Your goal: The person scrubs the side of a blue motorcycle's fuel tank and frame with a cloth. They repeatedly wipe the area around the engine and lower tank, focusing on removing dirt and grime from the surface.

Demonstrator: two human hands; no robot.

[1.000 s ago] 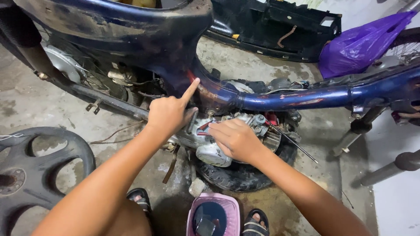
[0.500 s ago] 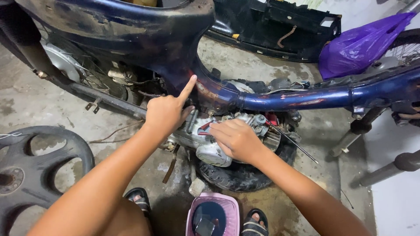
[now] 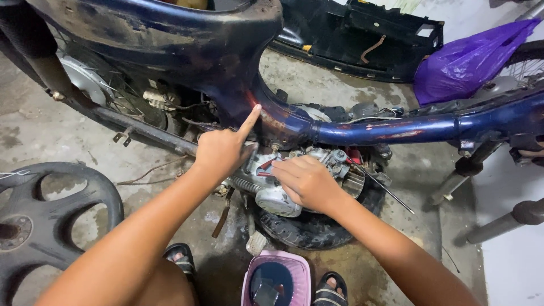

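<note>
Covering engine (image 3: 272,195) partly, both hands (image 3: 309,181); grasped tool indiscernible.

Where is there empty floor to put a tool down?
Bare concrete lies left, between the black wheel and the frame's lower tube, and right, beside the grey stand legs. It is crowded around the engine, where both hands work, and near the pink tub.
</note>
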